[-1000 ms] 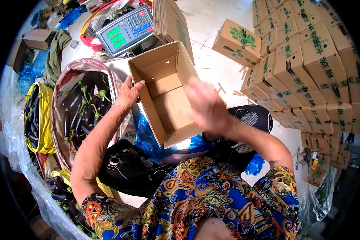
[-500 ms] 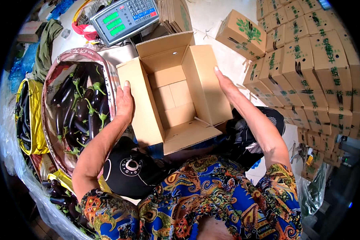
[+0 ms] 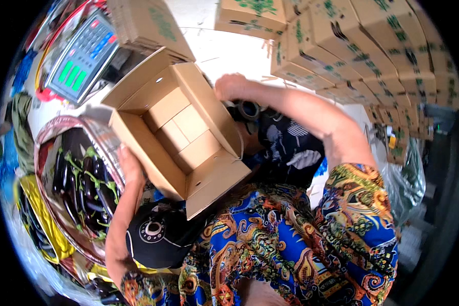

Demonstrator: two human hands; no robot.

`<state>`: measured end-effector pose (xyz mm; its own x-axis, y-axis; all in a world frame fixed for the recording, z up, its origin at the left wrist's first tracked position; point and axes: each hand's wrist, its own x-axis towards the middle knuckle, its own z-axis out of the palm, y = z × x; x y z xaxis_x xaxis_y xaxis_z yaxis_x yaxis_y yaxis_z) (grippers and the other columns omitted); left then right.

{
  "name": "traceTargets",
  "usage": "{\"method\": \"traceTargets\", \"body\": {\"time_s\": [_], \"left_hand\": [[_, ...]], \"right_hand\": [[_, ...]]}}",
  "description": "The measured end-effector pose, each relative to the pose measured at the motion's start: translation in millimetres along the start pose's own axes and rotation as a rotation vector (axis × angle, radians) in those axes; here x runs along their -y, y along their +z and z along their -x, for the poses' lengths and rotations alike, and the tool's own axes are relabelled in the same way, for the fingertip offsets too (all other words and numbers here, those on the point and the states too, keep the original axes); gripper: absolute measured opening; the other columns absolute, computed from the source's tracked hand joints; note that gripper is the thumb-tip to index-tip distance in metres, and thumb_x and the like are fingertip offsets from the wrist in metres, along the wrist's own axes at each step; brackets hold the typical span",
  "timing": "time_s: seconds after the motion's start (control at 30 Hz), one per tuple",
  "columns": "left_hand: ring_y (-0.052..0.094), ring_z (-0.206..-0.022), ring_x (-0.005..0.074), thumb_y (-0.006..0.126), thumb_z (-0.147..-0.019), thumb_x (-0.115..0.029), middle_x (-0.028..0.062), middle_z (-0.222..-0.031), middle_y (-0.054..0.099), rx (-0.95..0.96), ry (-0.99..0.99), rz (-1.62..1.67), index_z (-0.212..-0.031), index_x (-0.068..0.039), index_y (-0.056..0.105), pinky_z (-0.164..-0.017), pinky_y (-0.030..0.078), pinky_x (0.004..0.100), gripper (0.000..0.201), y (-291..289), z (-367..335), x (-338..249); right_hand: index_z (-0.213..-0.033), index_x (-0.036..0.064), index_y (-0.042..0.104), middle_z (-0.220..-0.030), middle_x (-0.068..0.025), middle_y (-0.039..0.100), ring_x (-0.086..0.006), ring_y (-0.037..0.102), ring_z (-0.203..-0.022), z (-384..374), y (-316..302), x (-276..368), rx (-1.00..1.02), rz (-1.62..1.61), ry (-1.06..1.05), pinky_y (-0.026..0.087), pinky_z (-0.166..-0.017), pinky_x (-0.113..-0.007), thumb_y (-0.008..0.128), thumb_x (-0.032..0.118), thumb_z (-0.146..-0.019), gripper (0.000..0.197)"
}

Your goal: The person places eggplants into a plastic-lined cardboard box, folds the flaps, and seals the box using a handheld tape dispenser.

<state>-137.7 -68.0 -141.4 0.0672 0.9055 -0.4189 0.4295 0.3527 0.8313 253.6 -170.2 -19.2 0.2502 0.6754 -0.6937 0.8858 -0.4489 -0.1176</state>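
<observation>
An open-topped brown cardboard box (image 3: 201, 99) is tilted in front of me with its flaps spread, and its inside holds nothing. My left hand (image 3: 131, 167) grips its left side, thumb up and the other fingers mostly hidden. At the outer face of its right flap, my right hand (image 3: 232, 87) is curled closed against the cardboard. To the left of the box, a large round sack (image 3: 45, 137) holds many dark purple eggplants (image 3: 89, 178) with green stems.
A scale with a lit green display (image 3: 81, 58) stands at the far left. Behind the box lean flattened cartons (image 3: 143, 25). Printed boxes (image 3: 341, 46) are stacked high at the right, and a single box (image 3: 252, 18) lies beyond. A yellow bag (image 3: 46, 219) sits at the left.
The box has turned and moved left, its top leaning left. My right hand has shifted left and curled from a flat hold. The view has swung to the right.
</observation>
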Motion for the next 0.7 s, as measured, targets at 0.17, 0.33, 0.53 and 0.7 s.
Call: {"method": "traceTargets", "body": {"time_s": [0.17,0.33,0.53,0.7], "left_hand": [[0.056,-0.105,0.0197,0.058,-0.094,-0.012,0.0137,-0.122,0.055,0.078,0.584,-0.322,-0.132,0.002,0.050,-0.089,0.047,0.0289,0.041,-34,52,-119],[0.059,-0.094,0.0115,0.058,-0.098,-0.021,0.0042,-0.102,0.064,0.522,0.291,-0.111,-0.120,0.001,0.059,-0.084,0.048,0.0277,0.031,-32,100,-200],[0.060,-0.088,0.0133,0.059,-0.097,-0.020,0.0062,-0.101,0.064,0.740,0.235,-0.294,-0.120,0.002,0.057,-0.081,0.049,0.0275,0.032,-5,141,-242],[0.062,-0.092,0.0155,0.059,-0.097,-0.019,0.0084,-0.103,0.064,0.791,0.238,-0.375,-0.121,0.003,0.057,-0.086,0.051,0.0305,0.032,29,158,-263]], "right_hand": [[-0.119,0.0044,0.061,-0.113,-0.0126,0.067,-0.0260,0.068,-0.082,73,-64,-118,-0.102,-0.572,-0.144,0.053,-0.080,-0.042,0.052,0.042,-0.092,0.047],[-0.122,0.0057,0.059,-0.116,-0.0151,0.065,-0.0289,0.065,-0.094,67,84,-258,-0.288,-0.329,0.049,0.050,-0.086,-0.040,0.063,0.045,-0.084,0.055],[-0.130,0.0038,0.053,-0.127,-0.0227,0.056,-0.0366,0.054,-0.118,75,291,-255,-0.328,-0.582,0.396,0.043,-0.100,-0.044,0.077,0.045,-0.071,0.076],[-0.130,0.0031,0.051,-0.119,-0.0219,0.060,-0.0363,0.057,-0.112,96,325,-211,-0.065,-0.705,0.518,0.045,-0.095,-0.046,0.070,0.041,-0.080,0.066]]}}
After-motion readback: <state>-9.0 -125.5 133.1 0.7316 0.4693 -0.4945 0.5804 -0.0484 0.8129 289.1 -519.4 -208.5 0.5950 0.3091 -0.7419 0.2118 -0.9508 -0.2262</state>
